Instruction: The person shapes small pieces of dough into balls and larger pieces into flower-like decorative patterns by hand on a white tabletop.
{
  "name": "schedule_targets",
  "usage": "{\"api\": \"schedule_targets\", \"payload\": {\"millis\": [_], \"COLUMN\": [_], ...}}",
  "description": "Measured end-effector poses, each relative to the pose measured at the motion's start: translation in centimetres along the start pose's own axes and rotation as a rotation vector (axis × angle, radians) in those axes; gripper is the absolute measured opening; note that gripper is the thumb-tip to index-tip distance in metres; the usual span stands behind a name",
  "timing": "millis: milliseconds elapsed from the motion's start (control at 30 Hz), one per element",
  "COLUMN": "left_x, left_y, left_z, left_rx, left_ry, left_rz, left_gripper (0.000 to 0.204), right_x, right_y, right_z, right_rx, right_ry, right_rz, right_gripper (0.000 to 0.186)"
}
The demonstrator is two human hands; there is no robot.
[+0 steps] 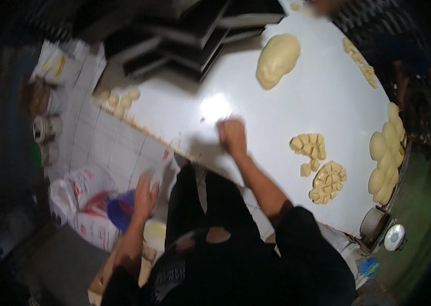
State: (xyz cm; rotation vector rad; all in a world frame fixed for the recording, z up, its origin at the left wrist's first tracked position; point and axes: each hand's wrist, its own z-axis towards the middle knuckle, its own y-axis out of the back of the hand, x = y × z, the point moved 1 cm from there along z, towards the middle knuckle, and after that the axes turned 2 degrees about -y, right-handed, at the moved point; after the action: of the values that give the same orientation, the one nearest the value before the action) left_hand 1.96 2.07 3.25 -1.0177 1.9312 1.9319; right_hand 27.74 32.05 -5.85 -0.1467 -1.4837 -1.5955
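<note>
My right hand (232, 136) is closed and rests on the white table (174, 115) near its front edge. Whatever it may hold is hidden under the curled fingers. Away from the table, above the tiled floor, my left hand (146, 195) has its fingers stretched out, slightly blurred, with nothing seen in it. To the right of my right hand lie two groups of cut dough pieces, one group (308, 145) behind the other cut dough group (328, 182). A large smooth lump of dough (278, 58) sits farther back. Several small dough balls (125, 101) lie at the table's left corner.
Dark stacked trays (190, 38) stand at the back left. Larger dough rounds (386, 153) line the right edge, with a dough strip (359, 62) beyond. White-and-red sacks (85, 204) and a blue bucket (121, 210) are at lower left. Another person's arm (401, 84) shows at far right.
</note>
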Motion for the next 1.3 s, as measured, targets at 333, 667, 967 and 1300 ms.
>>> {"api": "schedule_targets", "payload": {"millis": [333,667,967,1300], "left_x": [-2.2,-2.9,3.8,17.0], "left_y": [0.3,1.5,2.8,1.6], "left_z": [0.9,3.5,5.9,5.7], "left_rx": [0.101,0.108,0.047,0.353], "left_ry": [-0.063,-0.133,0.198,0.303], "left_rz": [-0.058,-0.153,-0.333,-0.116], "left_gripper": [0.041,0.037,0.036,0.052], "right_x": [1.8,3.7,11.5,23.0], "right_y": [2.6,2.7,4.1,-4.0], "right_z": [-2.1,-7.7,-0.1,11.4], "right_rx": [0.076,0.083,0.333,0.074], "right_ry": [-0.349,-0.510,-0.245,-0.127], "right_rz": [0.768,0.690,-0.039,0.033], "right_gripper": [0.061,0.056,0.039,0.029]}}
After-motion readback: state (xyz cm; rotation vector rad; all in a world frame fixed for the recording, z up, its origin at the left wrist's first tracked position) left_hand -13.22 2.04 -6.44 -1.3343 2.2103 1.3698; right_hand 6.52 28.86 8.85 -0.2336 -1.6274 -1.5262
